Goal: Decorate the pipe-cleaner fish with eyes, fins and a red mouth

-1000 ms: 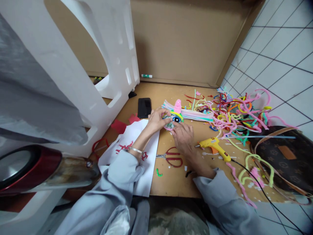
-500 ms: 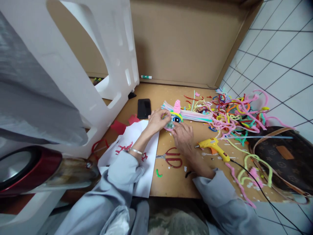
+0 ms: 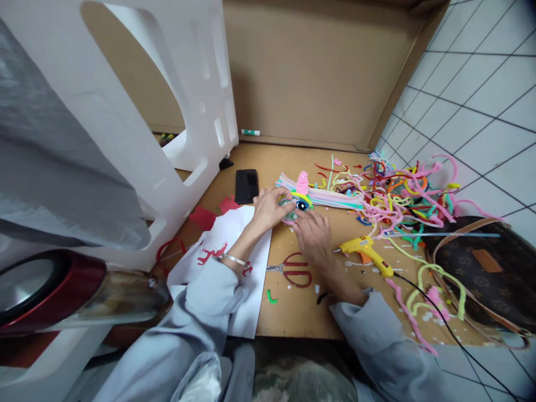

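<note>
My left hand [image 3: 268,207] and my right hand [image 3: 313,233] meet over a small pipe-cleaner figure [image 3: 300,196] on the cardboard floor [image 3: 293,312]. The figure has a pink top, a yellow and green band and a blue eye. My left fingers pinch its left side. My right fingers curl against its lower right side. A bundle of pastel pipe cleaners [image 3: 335,196] lies just behind it.
Red scissors [image 3: 295,271] and a yellow glue gun [image 3: 367,252] with a black cord lie near my right wrist. A tangle of coloured pipe cleaners [image 3: 402,196] spreads right. A black phone [image 3: 246,185], white paper [image 3: 234,262], white foam packing [image 3: 138,111] and a brown bag [image 3: 481,268] surround.
Both hands stay on the figure with only slight finger shifts. Nothing else has moved.
</note>
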The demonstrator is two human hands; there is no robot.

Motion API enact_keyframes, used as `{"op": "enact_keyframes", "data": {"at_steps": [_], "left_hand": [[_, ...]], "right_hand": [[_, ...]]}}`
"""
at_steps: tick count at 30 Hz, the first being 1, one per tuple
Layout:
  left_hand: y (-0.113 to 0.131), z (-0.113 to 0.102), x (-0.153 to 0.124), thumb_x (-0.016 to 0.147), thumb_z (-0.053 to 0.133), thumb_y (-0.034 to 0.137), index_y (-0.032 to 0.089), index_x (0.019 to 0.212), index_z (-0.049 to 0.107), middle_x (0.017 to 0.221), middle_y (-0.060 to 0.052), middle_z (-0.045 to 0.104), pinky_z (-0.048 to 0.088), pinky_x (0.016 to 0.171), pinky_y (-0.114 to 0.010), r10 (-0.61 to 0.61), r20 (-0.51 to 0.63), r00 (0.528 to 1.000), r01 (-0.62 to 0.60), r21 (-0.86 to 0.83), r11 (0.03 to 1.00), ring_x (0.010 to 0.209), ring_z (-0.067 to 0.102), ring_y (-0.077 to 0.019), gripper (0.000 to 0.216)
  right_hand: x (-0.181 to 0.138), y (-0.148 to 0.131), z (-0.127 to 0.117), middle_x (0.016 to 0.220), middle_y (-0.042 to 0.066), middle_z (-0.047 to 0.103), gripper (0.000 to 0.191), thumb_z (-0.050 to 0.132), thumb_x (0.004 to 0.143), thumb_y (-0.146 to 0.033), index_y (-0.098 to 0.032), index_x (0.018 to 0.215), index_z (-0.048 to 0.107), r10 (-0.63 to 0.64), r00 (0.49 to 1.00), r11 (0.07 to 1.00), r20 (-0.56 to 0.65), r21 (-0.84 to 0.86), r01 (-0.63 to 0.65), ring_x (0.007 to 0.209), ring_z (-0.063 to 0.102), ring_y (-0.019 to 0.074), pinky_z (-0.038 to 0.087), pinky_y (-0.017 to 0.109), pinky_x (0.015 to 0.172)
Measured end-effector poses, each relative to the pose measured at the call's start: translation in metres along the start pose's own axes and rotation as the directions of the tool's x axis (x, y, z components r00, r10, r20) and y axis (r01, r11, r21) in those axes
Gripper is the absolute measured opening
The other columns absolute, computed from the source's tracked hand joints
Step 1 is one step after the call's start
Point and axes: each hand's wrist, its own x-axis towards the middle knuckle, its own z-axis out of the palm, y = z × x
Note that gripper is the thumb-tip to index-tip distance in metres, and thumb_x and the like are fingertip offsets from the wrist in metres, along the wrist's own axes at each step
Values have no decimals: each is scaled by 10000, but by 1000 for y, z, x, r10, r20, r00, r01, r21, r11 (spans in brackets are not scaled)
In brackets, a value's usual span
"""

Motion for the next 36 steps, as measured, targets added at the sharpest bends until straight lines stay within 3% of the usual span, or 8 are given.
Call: {"op": "enact_keyframes", "data": {"at_steps": [8, 12, 15, 21, 27, 31, 36], "left_hand": [[-2, 0, 2, 732, 761, 301, 242, 784, 695, 955, -70, 642, 369, 940, -502, -5, -11, 1000, 4, -30, 1000, 1050, 541, -339, 103], [-2, -2, 2, 746, 732, 331, 244, 838, 697, 935, -49, 638, 388, 944, -473, -24, 6, 1000, 24, 20, 1000, 1051, 545, -310, 131], [-2, -2, 2, 767, 703, 354, 246, 885, 697, 980, -42, 648, 395, 956, -469, -38, 20, 999, 36, 61, 997, 1074, 544, -297, 160], [1, -4, 1, 780, 691, 340, 244, 900, 694, 1026, -50, 654, 396, 976, -499, -38, 41, 998, 35, 77, 996, 1102, 550, -307, 153], [5, -8, 0, 770, 697, 298, 238, 889, 688, 1037, -54, 661, 394, 982, -522, -50, 56, 997, 46, 72, 996, 1125, 549, -322, 133], [5, -8, 0, 765, 703, 300, 238, 873, 682, 1045, -54, 665, 382, 996, -531, -46, 63, 997, 42, 55, 998, 1129, 544, -321, 126], [5, -7, 0, 764, 713, 305, 231, 864, 670, 1035, -47, 668, 383, 1008, -527, -54, 75, 996, 49, 59, 997, 1135, 553, -317, 132]], "right_hand": [[1, -1, -5, 1100, 35, 776, 171, 545, 951, -217, -213, 861, 690, -167, 976, 985, -143, -62, 160, 1092, 602, 229, 375, 394, 970], [1, -3, -12, 1103, 30, 774, 138, 562, 932, -239, -212, 877, 686, -259, 957, 964, -130, 24, 265, 1085, 601, 229, 373, 402, 994], [0, -1, -13, 1086, 36, 775, 136, 560, 927, -253, -220, 868, 678, -253, 963, 963, -95, 67, 259, 1046, 612, 222, 373, 395, 970], [0, 2, -10, 1072, 59, 775, 107, 544, 918, -220, -207, 908, 650, -168, 979, 983, -114, 59, 175, 1010, 624, 241, 391, 387, 850], [-2, 5, -10, 1124, 64, 752, 86, 515, 926, -201, -236, 955, 587, 119, 970, 969, -211, 238, -67, 1041, 635, 241, 413, 420, 881], [-6, 9, -2, 1177, 75, 722, 171, 492, 924, -176, -249, 1073, 536, 245, 945, 880, -217, 459, -123, 1129, 619, 240, 428, 454, 971], [-10, 13, 11, 1287, 127, 642, 326, 509, 929, -254, -232, 1253, 482, 445, 888, 701, -115, 662, -266, 1225, 587, 260, 461, 489, 1036]]}}
